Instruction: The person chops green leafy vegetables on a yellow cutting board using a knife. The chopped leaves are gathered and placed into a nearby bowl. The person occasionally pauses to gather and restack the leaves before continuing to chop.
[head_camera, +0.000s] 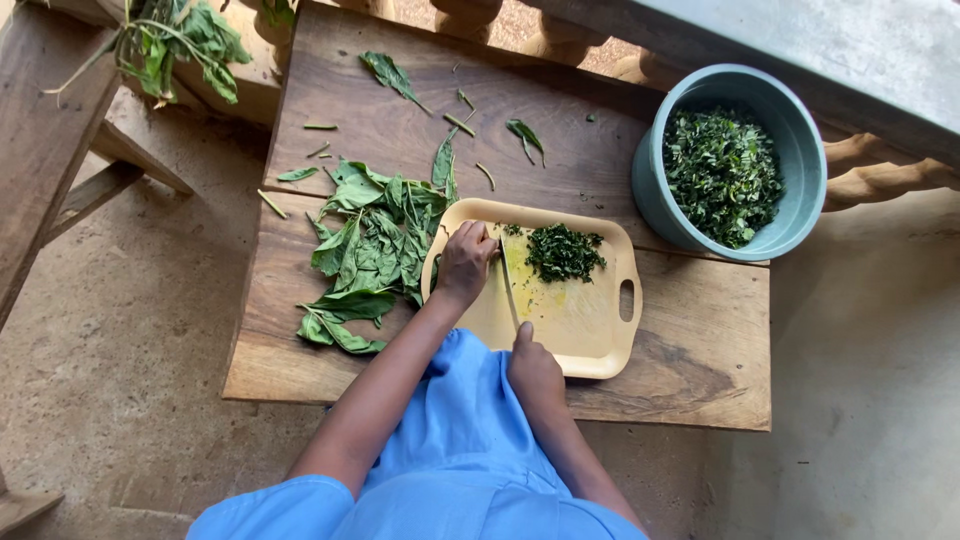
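A cream plastic cutting board (585, 335) lies on a wooden table (680, 370). A small heap of chopped green leaves (565, 252) sits on the board's far part. My right hand (533, 368) grips a knife (508, 285) whose blade points away from me across the board. My left hand (466, 262) rests curled on the board's left edge, fingers next to the blade tip; what it presses is hidden. A pile of whole green leaves (365, 250) lies on the table just left of the board.
A grey-blue bowl (800, 150) filled with chopped greens stands at the table's far right corner. Loose leaves and stems (390, 75) are scattered over the far tabletop. A leafy bunch (180, 45) lies on a wooden bench at the upper left. Concrete floor surrounds the table.
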